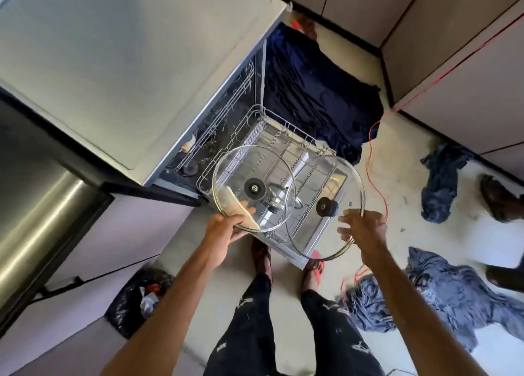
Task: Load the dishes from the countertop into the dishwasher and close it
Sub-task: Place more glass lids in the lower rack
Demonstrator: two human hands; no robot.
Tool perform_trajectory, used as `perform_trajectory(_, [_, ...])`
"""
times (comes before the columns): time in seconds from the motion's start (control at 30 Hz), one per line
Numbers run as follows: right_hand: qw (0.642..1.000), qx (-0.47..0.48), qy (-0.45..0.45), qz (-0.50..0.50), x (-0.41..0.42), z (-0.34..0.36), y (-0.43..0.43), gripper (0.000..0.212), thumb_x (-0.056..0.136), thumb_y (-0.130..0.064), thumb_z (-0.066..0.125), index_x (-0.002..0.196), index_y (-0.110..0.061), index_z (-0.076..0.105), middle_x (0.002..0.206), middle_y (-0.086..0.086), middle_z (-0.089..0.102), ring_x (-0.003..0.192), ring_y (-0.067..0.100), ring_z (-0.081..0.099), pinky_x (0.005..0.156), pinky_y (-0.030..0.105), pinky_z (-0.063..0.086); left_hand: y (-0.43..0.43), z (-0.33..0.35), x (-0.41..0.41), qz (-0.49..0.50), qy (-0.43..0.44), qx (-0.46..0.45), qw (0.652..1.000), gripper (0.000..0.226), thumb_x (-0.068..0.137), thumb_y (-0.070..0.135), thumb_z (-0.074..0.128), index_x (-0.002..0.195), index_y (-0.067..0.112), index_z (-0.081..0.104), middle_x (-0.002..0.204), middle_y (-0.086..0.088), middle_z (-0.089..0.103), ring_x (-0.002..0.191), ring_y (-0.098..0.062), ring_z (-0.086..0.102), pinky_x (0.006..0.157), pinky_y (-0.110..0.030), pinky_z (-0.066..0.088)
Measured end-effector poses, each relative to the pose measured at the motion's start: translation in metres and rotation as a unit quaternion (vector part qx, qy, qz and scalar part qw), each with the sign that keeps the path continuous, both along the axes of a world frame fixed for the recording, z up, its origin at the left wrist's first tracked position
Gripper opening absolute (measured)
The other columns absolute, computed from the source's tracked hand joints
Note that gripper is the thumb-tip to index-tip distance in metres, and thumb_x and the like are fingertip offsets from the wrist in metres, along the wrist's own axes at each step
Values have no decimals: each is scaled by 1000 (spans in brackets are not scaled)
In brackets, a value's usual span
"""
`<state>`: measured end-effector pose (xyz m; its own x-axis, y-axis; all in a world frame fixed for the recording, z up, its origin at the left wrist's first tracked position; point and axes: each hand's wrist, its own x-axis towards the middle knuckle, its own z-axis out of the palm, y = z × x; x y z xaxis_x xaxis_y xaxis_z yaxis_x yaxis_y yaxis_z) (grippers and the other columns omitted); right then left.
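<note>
I hold two round glass pot lids with black knobs above the open dishwasher. My left hand [226, 231] grips the rim of the left glass lid [272, 166]; a pale flat piece also lies under my thumb at that rim. My right hand [363, 231] holds the near rim of the right glass lid [340, 177]. Both lids hang over the pulled-out lower wire rack [263, 129], which rests on the lowered dishwasher door [297, 258]. Through the glass I see a metal item lying in the rack.
The dishwasher's grey top [127, 63] and a steel appliance [42, 211] stand to the left. Blue cloths [320, 86] lie on the floor behind and to the right. A red cord [374, 171] runs along the floor. A black rubbish bag [136, 299] sits bottom left. My feet stand at the door's edge.
</note>
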<state>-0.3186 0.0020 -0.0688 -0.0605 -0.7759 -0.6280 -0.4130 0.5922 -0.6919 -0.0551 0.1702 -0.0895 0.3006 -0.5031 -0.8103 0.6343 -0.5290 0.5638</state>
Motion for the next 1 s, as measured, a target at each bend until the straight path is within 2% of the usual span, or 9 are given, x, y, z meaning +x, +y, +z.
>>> perform_trajectory(0.13, [995, -26, 80, 62, 16, -55, -36, 22, 87, -24, 58, 71, -18, 73, 80, 23, 74, 63, 34, 70, 54, 41, 55, -26, -39, 12, -7, -43, 24, 999, 32, 91, 4, 65, 122, 11, 70, 112, -12, 75, 105, -22, 72, 73, -26, 60])
perform_trajectory(0.27, [972, -91, 161, 143, 35, -112, -81, 34, 75, -43, 50, 78, -20, 74, 74, 10, 74, 67, 34, 72, 64, 50, 61, -47, -84, 23, -34, -75, 20, 996, 35, 94, 3, 63, 128, 12, 65, 107, -7, 75, 93, -20, 65, 75, -23, 54])
perform_trajectory(0.37, [939, -157, 201, 230, 48, -148, -112, 38, 81, -37, 44, 75, -11, 70, 71, 10, 69, 63, 29, 64, 54, 29, 49, -60, -122, 29, -42, -108, 22, 993, 37, 89, 6, 69, 127, 10, 66, 106, -11, 74, 86, -19, 62, 75, -28, 49])
perform_trajectory(0.43, [917, -189, 212, 279, 52, -174, -134, 23, 81, -23, 44, 68, -12, 58, 65, 8, 58, 59, 26, 55, 50, 24, 35, -71, -150, 30, -54, -144, 34, 988, 40, 79, 23, 76, 118, 19, 71, 105, -15, 76, 82, -17, 65, 76, -37, 46])
perform_trajectory(0.57, [889, -222, 249, 315, 60, -210, -170, 17, 82, -7, 49, 69, -17, 46, 65, 10, 49, 61, 28, 47, 57, 39, 41, -102, -194, 26, -90, -212, 36, 972, 42, 80, 27, 73, 120, 16, 70, 98, -11, 78, 82, -22, 72, 76, -43, 52])
perform_trajectory(0.7, [883, -221, 251, 330, 70, -229, -202, 19, 92, -9, 53, 73, -11, 54, 69, 13, 54, 64, 30, 50, 56, 33, 34, -136, -222, 22, -100, -316, 45, 943, 26, 93, 16, 65, 119, 13, 71, 92, -7, 78, 71, -24, 71, 63, -36, 56])
perform_trajectory(0.77, [876, -216, 259, 346, 78, -231, -215, 21, 98, -16, 52, 89, -2, 64, 82, 20, 58, 74, 32, 53, 63, 38, 39, -151, -231, 22, -109, -361, 55, 924, 26, 93, 24, 65, 115, 14, 73, 88, -10, 77, 71, -31, 71, 62, -44, 58])
perform_trajectory(0.87, [831, -220, 297, 416, 89, -233, -226, 22, 99, -12, 50, 110, 0, 64, 103, 25, 62, 96, 39, 60, 80, 42, 46, -165, -239, 22, -99, -387, 82, 913, 29, 89, 23, 61, 113, 16, 74, 92, -10, 78, 71, -25, 70, 65, -41, 58])
perform_trajectory(1.0, [799, -211, 286, 486, 97, -240, -240, 7, 95, -12, 54, 97, -12, 60, 102, 18, 63, 93, 37, 63, 76, 38, 46, -173, -246, 19, -71, -383, 111, 914, 26, 90, 13, 61, 113, 15, 74, 94, -5, 79, 81, -27, 75, 74, -44, 61])
